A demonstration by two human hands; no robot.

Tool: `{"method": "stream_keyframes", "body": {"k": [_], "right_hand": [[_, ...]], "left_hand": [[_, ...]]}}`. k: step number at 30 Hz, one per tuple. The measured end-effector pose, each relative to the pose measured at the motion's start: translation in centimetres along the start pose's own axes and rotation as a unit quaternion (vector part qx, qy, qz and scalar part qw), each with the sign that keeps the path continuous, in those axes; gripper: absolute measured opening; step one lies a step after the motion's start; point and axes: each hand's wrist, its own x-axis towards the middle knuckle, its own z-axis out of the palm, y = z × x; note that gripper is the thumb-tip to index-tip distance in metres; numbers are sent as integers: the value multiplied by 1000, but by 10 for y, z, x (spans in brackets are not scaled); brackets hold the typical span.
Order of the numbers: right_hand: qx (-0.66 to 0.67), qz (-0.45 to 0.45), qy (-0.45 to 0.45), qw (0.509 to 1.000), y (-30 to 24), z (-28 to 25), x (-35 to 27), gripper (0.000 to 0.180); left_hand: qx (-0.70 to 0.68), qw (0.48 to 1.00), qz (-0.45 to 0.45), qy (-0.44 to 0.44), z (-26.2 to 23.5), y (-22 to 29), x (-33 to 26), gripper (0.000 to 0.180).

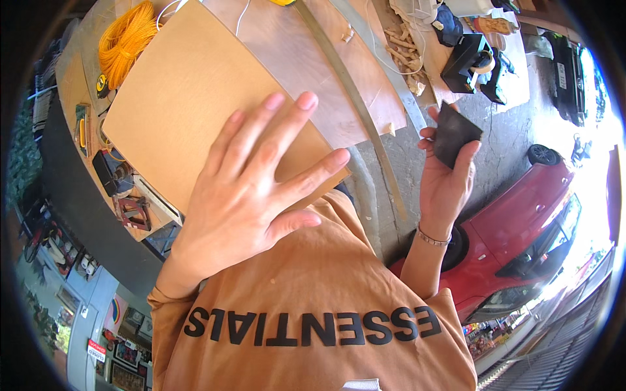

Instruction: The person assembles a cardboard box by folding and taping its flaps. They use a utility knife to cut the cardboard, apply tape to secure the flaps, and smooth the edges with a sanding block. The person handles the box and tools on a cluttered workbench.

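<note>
My left hand (238, 189) hovers with its fingers spread over the near part of a tan, flat rectangular board (182, 78). Nothing is in that hand, and whether any fingertip touches the board I cannot tell. Off to the right, my right hand (445, 195) is raised beyond the board's edge. Its thumb and fingers grip a dark grey, flat square piece of sandpaper (458, 133) by the sides, with the broad face turned up. The fingers behind the sheet are partly hidden.
A yellow rope coil (124, 45) and a tape measure (102, 86) lie left of the board. Long flat strips (349, 91) cross the plywood (280, 58). Wood scraps (405, 49) and a black tape dispenser (466, 65) stand far right. A red car (502, 234) is parked at right.
</note>
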Motion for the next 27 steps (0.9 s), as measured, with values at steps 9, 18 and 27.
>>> {"method": "stream_keyframes", "body": {"k": [9,18,27], "right_hand": [[84,100,20,991,31,-25,-21,68],[179,126,-23,975,31,-31,-17,64],[-442,-302,-211,818,-6,20,-24,37]], "left_hand": [[71,995,-58,31,-6,-26,11,68],[24,1000,-4,-7,6,2,8,66],[62,995,-63,55,0,-24,4,68]]}}
